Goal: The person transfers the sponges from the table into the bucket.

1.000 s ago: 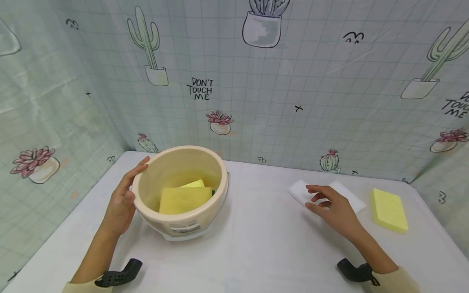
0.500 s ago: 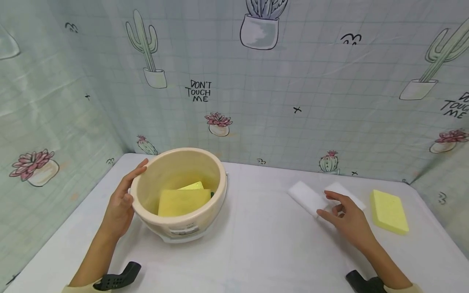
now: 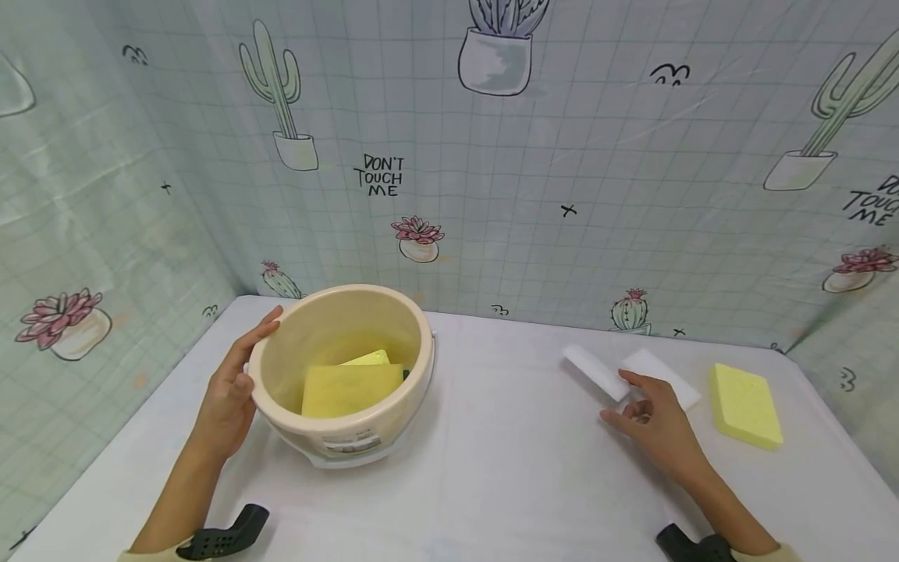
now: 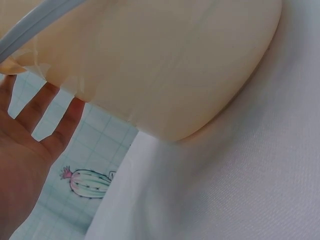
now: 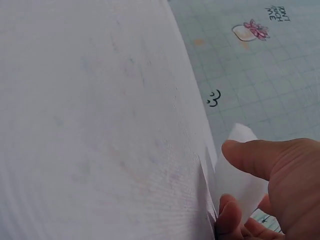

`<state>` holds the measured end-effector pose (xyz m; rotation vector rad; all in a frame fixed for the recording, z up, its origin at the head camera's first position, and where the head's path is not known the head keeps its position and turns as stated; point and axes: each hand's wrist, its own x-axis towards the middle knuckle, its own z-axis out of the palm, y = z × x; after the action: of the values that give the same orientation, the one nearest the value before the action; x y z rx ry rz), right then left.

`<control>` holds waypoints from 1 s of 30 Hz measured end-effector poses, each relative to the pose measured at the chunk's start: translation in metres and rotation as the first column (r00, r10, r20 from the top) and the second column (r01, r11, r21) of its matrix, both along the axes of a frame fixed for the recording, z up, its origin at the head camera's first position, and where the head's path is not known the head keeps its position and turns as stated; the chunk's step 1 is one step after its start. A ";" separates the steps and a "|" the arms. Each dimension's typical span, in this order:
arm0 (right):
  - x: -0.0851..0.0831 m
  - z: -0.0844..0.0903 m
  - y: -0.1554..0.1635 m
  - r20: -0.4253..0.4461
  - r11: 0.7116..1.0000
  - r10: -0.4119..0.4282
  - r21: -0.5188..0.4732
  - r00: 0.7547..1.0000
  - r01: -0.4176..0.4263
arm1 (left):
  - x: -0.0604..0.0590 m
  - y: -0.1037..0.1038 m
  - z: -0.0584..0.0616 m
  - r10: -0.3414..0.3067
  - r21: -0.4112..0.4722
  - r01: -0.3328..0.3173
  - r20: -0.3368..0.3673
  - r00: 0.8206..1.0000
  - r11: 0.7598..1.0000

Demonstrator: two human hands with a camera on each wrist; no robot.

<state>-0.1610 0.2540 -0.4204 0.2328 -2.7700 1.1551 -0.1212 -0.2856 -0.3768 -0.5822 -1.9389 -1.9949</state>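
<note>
My left hand (image 3: pixel 228 398) rests against the side of a cream bucket (image 3: pixel 414 390), its extended fingertips touching the outer wall in the left wrist view. Inside the bucket lie a yellow sponge (image 3: pixel 351 390) and a paler yellow one (image 3: pixel 368 358), with a bit of dark green beside them. At the right, my right hand (image 3: pixel 663 425) pinches the near end of a white sponge (image 3: pixel 593 370), which is tipped onto its narrow side. From the right wrist view, the thumb lies over this white sponge (image 5: pixel 235 180) and the other fingers curl beneath.
A second white sponge (image 3: pixel 656 371) lies just behind my right hand. Further right sits a pale yellow sponge (image 3: pixel 746 406). The bucket's pale handle (image 4: pixel 35 25) hangs across its side. A cactus-print curtain (image 3: pixel 506 195) rises behind the white table (image 3: pixel 506 468).
My right hand has moved right to the near end of the white sponge and taken hold of it. That sponge has gone from lying flat to tipped up. The left hand stays on the bucket.
</note>
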 end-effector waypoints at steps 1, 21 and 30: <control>0.000 -0.001 0.000 -0.007 1.000 -0.003 0.000 1.000 0.003 | 0.000 0.000 0.000 -0.002 0.000 0.002 -0.004 1.000 1.000; -0.001 -0.005 -0.003 0.060 0.998 -0.061 0.006 0.996 0.060 | 0.000 0.001 0.003 -0.001 0.002 0.001 0.002 1.000 1.000; -0.003 -0.005 -0.002 0.091 0.999 -0.023 -0.038 0.996 0.027 | 0.001 0.001 0.003 -0.019 -0.005 0.019 -0.036 0.999 1.000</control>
<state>-0.1642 0.2519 -0.4253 0.1444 -2.8161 1.2417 -0.1202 -0.2841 -0.3735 -0.6351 -1.9247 -1.9778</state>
